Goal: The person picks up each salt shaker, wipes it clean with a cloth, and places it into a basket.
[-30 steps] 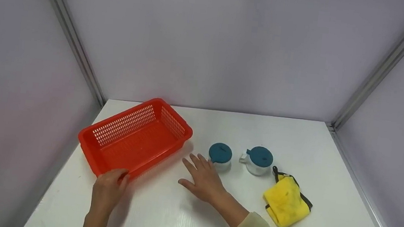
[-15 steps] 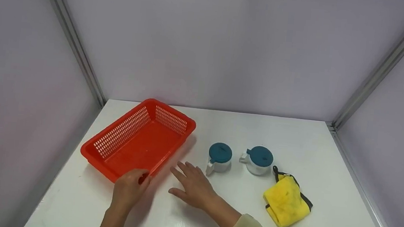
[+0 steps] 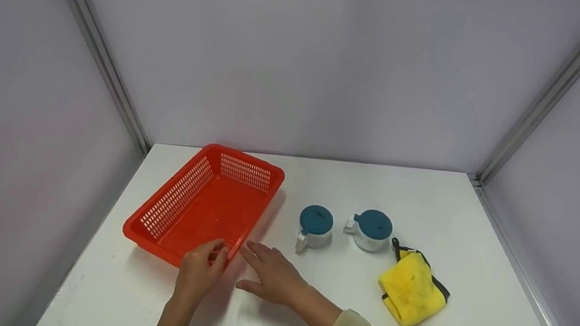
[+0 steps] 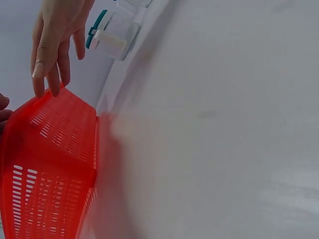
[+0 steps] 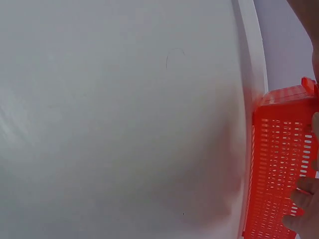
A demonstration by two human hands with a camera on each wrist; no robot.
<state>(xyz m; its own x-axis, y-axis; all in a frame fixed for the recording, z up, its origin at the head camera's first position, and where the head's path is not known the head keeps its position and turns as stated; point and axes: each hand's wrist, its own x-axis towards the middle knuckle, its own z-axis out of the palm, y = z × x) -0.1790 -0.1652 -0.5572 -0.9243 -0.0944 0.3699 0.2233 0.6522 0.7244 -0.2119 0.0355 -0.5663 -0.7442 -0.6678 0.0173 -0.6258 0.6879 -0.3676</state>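
A red plastic basket [image 3: 210, 214] with slotted sides sits at an angle on the left of the white table; nothing lies inside it. My left hand [image 3: 198, 274] grips the rim at its near corner, thumb and fingers curled over the edge. Held out with spread, straight fingers, my right hand [image 3: 276, 278] is beside the basket's right side; its fingertips are at the rim, and in the left wrist view they seem to touch it. The right wrist view shows the basket's slotted wall [image 5: 281, 149] with fingers [image 5: 301, 199] against it.
Two clear glass jars with teal lids and white handles, a left jar [image 3: 316, 227] and a right jar [image 3: 373, 230], stand right of the basket. A folded yellow cloth [image 3: 412, 291] with dark edging lies further right. Walls enclose the table [image 3: 467, 308] at the back and sides.
My left hand has moved right with the basket's near corner, and the basket has turned to a steeper angle. The right hand has drawn back leftward, away from the left jar and toward the basket.
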